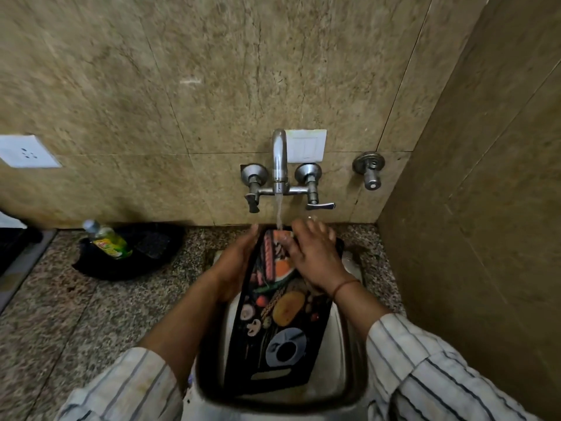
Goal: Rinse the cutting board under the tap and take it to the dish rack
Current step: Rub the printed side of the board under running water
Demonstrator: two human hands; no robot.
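Note:
A black cutting board (282, 323) printed with vegetables stands tilted in the steel sink (349, 375), its far end up under the tap (279, 161). Water runs from the spout onto the board's top. My left hand (235, 262) grips the board's left edge near the top. Flat on the board's upper face lies my right hand (315, 253), fingers spread, right beside the stream. No dish rack is in view.
A black bowl-shaped tray (158, 259) on the granite counter to the left holds a green dish-soap bottle (107, 240) and a dark scrubber. A wall meets the counter close on the right. A separate valve (370, 170) sticks out right of the tap.

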